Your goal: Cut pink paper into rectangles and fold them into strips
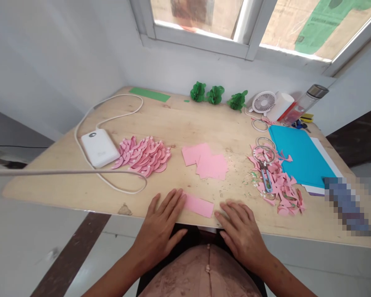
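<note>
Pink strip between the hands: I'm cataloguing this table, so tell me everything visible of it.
The pink strip is a plain rectangle, apparently paper, longer than wide. It lies flat on the wooden table near the front edge, slightly slanted. The left hand overlaps its left end; the right hand rests just beyond the other. Whether it is folded is unclear.
</note>
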A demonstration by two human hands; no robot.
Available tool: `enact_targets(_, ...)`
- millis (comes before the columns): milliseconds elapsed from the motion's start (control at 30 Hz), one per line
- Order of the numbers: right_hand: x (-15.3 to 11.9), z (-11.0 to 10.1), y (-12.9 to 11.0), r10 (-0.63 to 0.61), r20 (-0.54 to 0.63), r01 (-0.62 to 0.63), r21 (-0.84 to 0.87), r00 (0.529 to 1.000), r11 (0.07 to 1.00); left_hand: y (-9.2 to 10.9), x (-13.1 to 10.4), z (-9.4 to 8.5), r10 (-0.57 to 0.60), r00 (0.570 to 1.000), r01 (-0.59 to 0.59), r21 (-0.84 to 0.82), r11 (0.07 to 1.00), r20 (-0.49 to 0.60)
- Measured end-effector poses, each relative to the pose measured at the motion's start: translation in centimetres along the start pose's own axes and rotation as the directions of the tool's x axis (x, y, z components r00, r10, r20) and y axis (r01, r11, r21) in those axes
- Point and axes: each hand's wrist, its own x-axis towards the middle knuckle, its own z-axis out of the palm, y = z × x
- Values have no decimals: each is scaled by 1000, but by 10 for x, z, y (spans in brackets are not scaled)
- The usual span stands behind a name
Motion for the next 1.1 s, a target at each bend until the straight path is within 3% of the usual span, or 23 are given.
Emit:
enact_targets(200, 18, 10, -1, 49, -130, -34, 115, 990, 993, -9, 20, -4, 93, 994, -95, -25, 995, -58)
enact_targets(367, 28, 15, -2, 76, -170, -55, 127, 983, 990, -23, 36, -5, 315, 935, -314, 32, 949, -162)
enact_targets(467, 27, 18, -2, 127, -168, -105, 137, 978, 985, -29, 41, -9, 351, 922, -356, -6, 934, -163)
enact_targets(533, 26, 21, -1, 163, -169, -139, 147, 972, 979, -30, 46, -12, 303, 945, -315, -91, 945, -122)
enact_targets(633, 28, 23, 1, 216, -180, -186, 168, 960, 968, -32, 56, -18, 175, 984, -162, -206, 965, 45)
enact_targets(800, 50, 23, 5, 245, -192, -210, 185, 950, 960, -32, 75, -26, 20, 962, 45, -230, 972, 271)
enact_targets(1000, 81, 25, 12, 249, -223, -218, 153, 942, 964, -24, 77, -23, -82, 954, 157, -245, 957, 289)
enact_targets(1100, 91, 25, 22, 245, -246, -215, 142, 938, 966, -23, 75, -20, -138, 948, 236, -342, 910, 287)
